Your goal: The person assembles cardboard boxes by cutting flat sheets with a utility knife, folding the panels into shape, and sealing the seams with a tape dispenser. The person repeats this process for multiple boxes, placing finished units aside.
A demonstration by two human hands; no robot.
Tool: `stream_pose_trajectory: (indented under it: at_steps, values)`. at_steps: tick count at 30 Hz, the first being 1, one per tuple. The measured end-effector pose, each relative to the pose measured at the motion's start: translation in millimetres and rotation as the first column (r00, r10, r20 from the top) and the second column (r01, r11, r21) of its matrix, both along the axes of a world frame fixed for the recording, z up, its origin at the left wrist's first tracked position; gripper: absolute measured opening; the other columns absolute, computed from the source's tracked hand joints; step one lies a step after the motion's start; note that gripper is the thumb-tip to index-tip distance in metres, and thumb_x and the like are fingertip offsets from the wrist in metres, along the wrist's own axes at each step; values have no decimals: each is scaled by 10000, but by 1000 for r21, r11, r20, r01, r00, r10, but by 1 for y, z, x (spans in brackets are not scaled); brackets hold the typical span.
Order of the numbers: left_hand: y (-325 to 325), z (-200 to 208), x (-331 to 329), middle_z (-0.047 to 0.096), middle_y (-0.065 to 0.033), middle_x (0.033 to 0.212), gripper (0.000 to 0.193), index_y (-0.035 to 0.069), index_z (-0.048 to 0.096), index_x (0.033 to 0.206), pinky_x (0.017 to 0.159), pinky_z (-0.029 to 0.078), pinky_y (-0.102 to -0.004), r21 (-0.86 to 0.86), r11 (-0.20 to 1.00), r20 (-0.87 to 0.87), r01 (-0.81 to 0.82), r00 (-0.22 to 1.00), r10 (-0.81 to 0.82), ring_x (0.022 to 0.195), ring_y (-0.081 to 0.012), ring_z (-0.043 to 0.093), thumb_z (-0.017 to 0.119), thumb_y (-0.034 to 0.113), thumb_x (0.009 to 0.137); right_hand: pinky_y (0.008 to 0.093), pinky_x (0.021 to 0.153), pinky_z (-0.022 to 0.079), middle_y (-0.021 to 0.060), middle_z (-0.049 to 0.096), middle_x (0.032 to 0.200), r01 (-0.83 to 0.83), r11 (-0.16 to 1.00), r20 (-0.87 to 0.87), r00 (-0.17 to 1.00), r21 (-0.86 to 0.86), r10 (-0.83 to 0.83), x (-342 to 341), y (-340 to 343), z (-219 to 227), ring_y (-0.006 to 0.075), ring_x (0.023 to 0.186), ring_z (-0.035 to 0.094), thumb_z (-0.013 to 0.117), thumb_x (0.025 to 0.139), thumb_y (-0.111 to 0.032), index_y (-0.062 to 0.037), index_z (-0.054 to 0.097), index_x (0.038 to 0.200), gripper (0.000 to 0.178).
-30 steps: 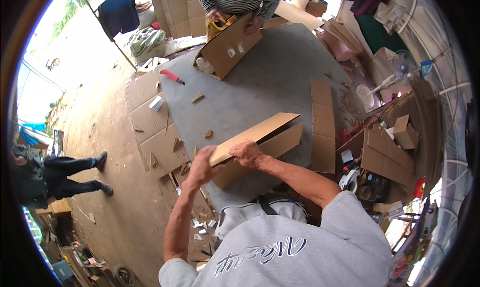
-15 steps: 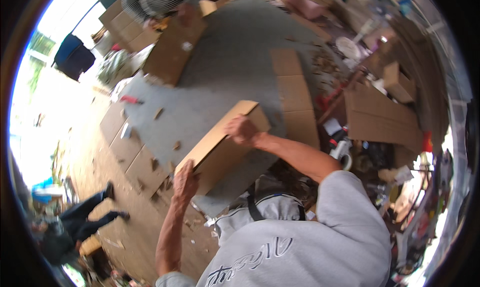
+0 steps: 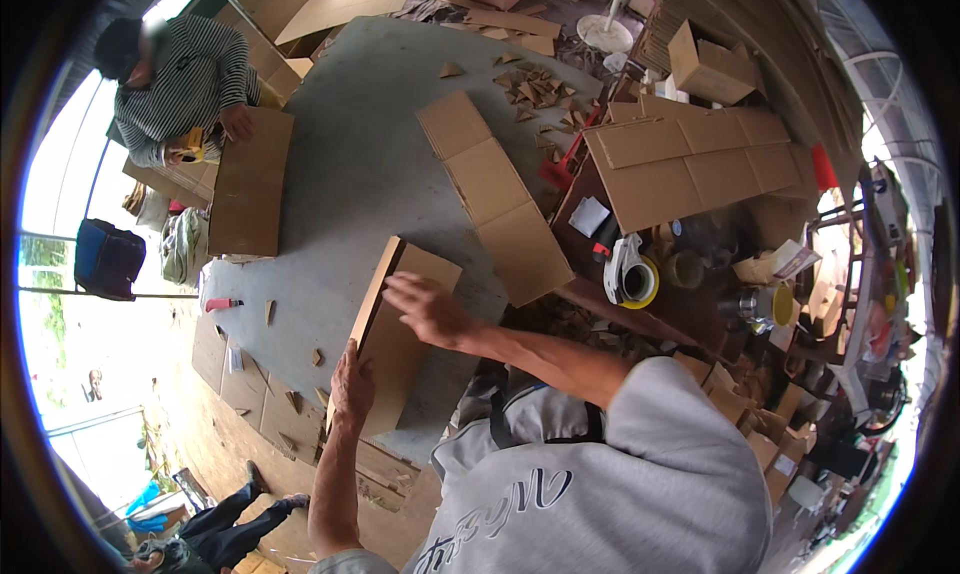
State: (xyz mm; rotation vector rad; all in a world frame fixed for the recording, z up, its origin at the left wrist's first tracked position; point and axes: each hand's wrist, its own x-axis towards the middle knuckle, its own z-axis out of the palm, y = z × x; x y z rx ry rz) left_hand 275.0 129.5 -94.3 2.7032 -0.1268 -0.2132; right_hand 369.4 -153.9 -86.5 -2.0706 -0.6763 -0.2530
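A brown cardboard box (image 3: 415, 329) stands on the grey tabletop (image 3: 345, 164) in front of me, with a narrow flap (image 3: 377, 292) along its top edge. At the near end of that edge, my left hand (image 3: 350, 386) is closed on the box; its fingertips are partly hidden. My right hand (image 3: 435, 312) lies against the box side near the flap, fingers stretched out and apart, gripping nothing. To the right of the box, a folded cardboard sheet (image 3: 495, 199) lies flat on the table.
Across the table a person (image 3: 185, 84) in a striped top holds another box (image 3: 252, 184) and a yellow tool. A red-handled cutter (image 3: 222, 304) lies at the left edge. A tape dispenser (image 3: 630, 272) and cardboard sheets (image 3: 690, 169) are at right. Another person's legs (image 3: 240, 519) show lower left.
My right hand has let go of the box's far top edge and its fingers have straightened. The left hand keeps its hold. The view has turned, showing more of the right side.
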Motion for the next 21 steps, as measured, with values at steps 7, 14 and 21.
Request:
stream_pose_trajectory:
  at_steps: [7,14,21]
  values:
    - [-2,-3,2,691,-282,1238,565,5,495,1495,926,553,-549,18,1000,85,25,996,-26,1112,-491,667,678,66,964,534,1035,487,243,639,1271,723,655,-80,656,-218,-751,-101,-224,8,454,1180,612,783,856,-63,12,597,1283,471]
    - [-8,13,1,684,-272,1270,545,-1,510,1477,947,550,-531,40,998,-2,-43,999,43,1135,-483,663,685,91,968,548,998,516,301,621,1260,587,388,-291,258,-710,-921,-95,-296,-62,487,1177,628,816,873,-446,66,575,1282,698]
    - [-6,13,-1,688,-259,1227,507,18,524,1405,949,541,-536,-22,1000,97,3,995,-1,1136,-475,649,689,140,942,554,971,533,311,698,1214,660,325,-218,241,-677,-946,-89,-330,-123,476,1122,683,749,894,-416,65,691,1190,567]
